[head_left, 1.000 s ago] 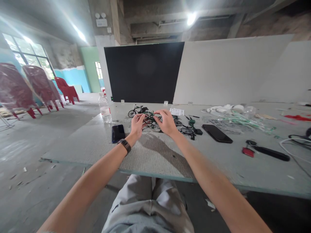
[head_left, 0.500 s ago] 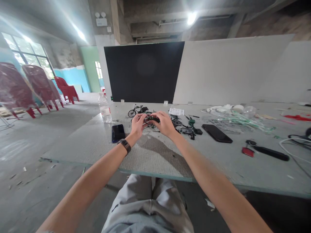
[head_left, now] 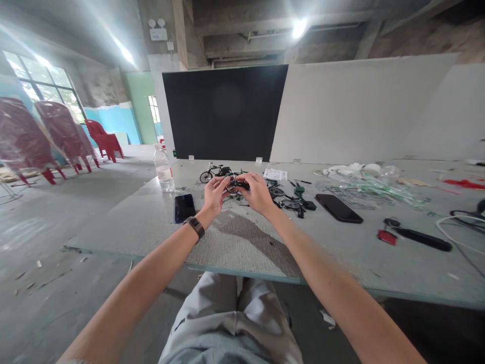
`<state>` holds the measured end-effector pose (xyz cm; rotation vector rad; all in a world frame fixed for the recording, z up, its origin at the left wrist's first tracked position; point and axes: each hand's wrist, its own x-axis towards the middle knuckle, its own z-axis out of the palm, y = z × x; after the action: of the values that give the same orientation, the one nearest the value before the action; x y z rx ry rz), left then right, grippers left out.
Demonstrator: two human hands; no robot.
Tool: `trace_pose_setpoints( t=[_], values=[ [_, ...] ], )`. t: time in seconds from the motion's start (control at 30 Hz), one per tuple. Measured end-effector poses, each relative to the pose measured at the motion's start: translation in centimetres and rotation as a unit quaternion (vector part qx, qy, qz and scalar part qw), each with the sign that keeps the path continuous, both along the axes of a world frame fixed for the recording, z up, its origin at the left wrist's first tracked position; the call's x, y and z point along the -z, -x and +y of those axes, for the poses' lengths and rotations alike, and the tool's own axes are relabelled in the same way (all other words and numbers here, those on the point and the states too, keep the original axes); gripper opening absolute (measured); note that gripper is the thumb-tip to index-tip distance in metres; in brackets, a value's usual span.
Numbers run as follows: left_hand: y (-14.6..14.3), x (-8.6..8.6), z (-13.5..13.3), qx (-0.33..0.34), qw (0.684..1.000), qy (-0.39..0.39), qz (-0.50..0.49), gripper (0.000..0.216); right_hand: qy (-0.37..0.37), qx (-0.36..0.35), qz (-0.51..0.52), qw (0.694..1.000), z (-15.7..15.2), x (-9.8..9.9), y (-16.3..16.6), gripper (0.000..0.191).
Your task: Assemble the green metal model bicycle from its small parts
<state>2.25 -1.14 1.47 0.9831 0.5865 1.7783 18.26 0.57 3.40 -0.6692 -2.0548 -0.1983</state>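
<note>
1. Where the pale grey, rough-faced table (head_left: pixel 242 242) carries the goods, it runs wide from left to right, its near edge above the person's light grey trousers (head_left: pixel 227 318).
2. Left hand (head_left: pixel 214 194), dark wristwatch (head_left: pixel 195 227) at the wrist: fingers curled, tips pinching the left side of a small black and green spoked model-bicycle part (head_left: pixel 235 186).
3. Right hand (head_left: pixel 259 194): fingers curled, pinching the right side of that part. The part is held just above the table between both hands, towards the far middle.
4. Small black finished model bicycle (head_left: pixel 212 173): upright on the table, just behind the left hand.
5. Loose dark model wheels and green pieces (head_left: pixel 291 202): on the table, just right of the right hand.
6. Clear plastic water bottle (head_left: pixel 163 169): upright, far left; label print too small to read.
7. Dark blue smartphone (head_left: pixel 184 208): flat, screen dark, just left of the left wrist. Black smartphone (head_left: pixel 338 208): flat, well to the right.
8. White printed paper slip (head_left: pixel 275 174): behind the right hand; text too small to read.
9. Clear plastic bags (head_left: pixel 369 184), black-handled tool (head_left: pixel 422 239), small red piece (head_left: pixel 387 236), white cable (head_left: pixel 460 221): right part of the table.
10. Room: bare concrete floor (head_left: pixel 45 222) and ceiling; large black panel (head_left: pixel 225 114) and white boards (head_left: pixel 364 106) standing behind the table; red plastic chairs (head_left: pixel 104 139) by the windows at left, the nearer ones wrapped in film.
</note>
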Motion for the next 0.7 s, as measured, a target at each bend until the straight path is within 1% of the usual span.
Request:
trace_pose_setpoints(
  t=[0.2,0.37,0.53,0.7],
  values=[
    [0.10,0.07,-0.05,0.015,1.000,-0.010,0.007,0.036,0.034,-0.013,0.013,0.999,-0.08,-0.07,-0.06,0.021],
    [0.11,-0.13,-0.28,0.032,0.999,-0.012,0.009,0.040,0.060,-0.017,0.055,0.997,-0.12,-0.31,-0.01,0.022],
    [0.13,-0.17,-0.36,0.030,0.999,-0.010,0.016,0.045,0.094,-0.014,0.085,0.992,-0.20,-0.48,0.23,0.020],
    [0.12,-0.33,-0.51,0.030,0.999,-0.010,0.019,0.047,0.125,-0.032,0.110,0.985,-0.07,-0.38,0.42,0.020]
  ],
)
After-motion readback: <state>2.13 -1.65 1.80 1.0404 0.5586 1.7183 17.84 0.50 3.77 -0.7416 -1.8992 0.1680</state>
